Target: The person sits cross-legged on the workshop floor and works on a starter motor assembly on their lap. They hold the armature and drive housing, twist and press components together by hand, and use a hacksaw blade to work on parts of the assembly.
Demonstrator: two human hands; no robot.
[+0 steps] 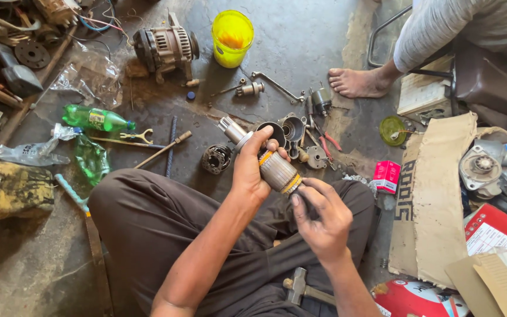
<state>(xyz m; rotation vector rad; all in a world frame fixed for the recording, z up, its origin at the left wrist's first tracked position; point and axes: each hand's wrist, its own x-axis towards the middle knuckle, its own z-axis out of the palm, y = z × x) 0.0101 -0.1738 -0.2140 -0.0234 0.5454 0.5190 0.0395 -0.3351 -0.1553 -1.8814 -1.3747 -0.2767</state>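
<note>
Armature (276,170) held in both our hands.
Left hand (252,167) wrapped its upper end; right hand (323,214) pinched the lower end.

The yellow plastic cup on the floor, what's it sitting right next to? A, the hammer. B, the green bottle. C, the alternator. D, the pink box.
C: the yellow cup stands at the top of the view just right of the alternator, far from the others.

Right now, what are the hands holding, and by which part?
Both hold one motor armature. The left hand wraps its ribbed grey core, and the right hand pinches the near end by the orange-banded part.
</note>
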